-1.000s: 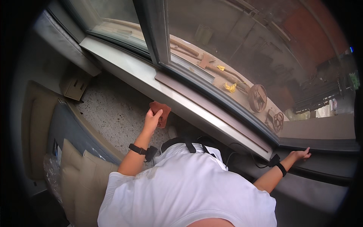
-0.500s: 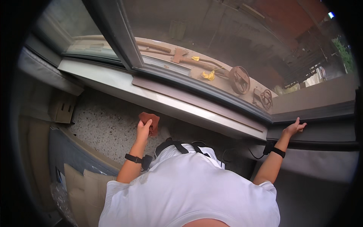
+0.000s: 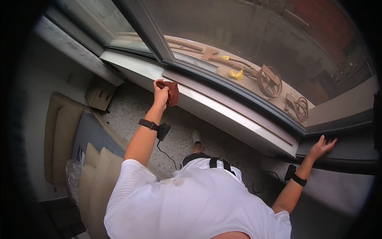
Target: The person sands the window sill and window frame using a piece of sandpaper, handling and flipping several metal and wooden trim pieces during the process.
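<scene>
A reddish-brown cloth (image 3: 172,94) is bunched in my left hand (image 3: 160,94), its fingers closed on one side of it. The cloth hangs in front of the white windowsill (image 3: 199,96), near the sill's left part; whether it touches the sill I cannot tell. Off to the right, beside the sill's right end, my right hand (image 3: 321,148) is held with its fingers apart and nothing in it. It is close to the dark lower window frame (image 3: 338,121). A dark window sash (image 3: 238,93) runs along the sill above both hands.
Behind the glass, a rusty wheel (image 3: 269,81), a rusty tool (image 3: 223,59) and yellow leaves (image 3: 236,74) lie on an outer ledge. A bed with a beige headboard (image 3: 59,135) stands left. A brown box (image 3: 99,95) sits in the corner. A cord (image 3: 167,154) dangles from my left wrist.
My left hand has risen with the cloth from above the floor to the windowsill. My right hand's fingers have spread, and my view has shifted.
</scene>
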A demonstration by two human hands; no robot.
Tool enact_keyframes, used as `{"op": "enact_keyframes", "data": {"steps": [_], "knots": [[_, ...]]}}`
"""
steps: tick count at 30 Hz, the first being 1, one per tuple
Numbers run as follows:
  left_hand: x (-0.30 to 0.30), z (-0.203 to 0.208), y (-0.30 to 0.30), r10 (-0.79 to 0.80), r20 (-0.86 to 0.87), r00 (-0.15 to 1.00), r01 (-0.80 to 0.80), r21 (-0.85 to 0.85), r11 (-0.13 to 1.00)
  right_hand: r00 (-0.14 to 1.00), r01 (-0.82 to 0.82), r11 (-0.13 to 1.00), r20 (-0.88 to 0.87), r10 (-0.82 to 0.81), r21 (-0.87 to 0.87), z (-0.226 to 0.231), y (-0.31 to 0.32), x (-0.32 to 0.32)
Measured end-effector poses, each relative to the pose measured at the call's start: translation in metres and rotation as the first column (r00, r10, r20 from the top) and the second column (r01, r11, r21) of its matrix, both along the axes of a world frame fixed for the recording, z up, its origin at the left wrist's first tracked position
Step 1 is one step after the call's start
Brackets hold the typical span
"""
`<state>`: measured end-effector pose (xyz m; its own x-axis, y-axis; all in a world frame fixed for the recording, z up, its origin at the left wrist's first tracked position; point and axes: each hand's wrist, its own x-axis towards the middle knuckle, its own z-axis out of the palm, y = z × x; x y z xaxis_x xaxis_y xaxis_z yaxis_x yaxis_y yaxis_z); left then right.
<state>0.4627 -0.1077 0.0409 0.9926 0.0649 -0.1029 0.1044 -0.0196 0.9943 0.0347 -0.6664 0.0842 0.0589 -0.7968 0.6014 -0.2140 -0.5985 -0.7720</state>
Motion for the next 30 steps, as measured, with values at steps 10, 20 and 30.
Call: {"op": "enact_keyframes", "data": {"steps": [10, 20, 30], "knots": [[0.151, 0.046, 0.050, 0.058, 0.191, 0.980, -0.106, 0.253, 0.962, 0.954, 0.284, 0.959, -0.106, -0.280, 0.016, -0.004, -0.009, 0.020], [0.203, 0.049, 0.019, 0.073, 0.563, 0.823, -0.374, 0.442, 0.815, 0.862, 0.239, 0.868, 0.317, -0.397, 0.436, 0.036, -0.022, 0.046], [0.240, 0.028, 0.040, 0.171, 0.694, 0.699, -0.501, 0.306, 0.810, 0.830, 0.438, 0.785, 0.139, -0.540, 0.439, 0.054, 0.021, 0.115]]}}
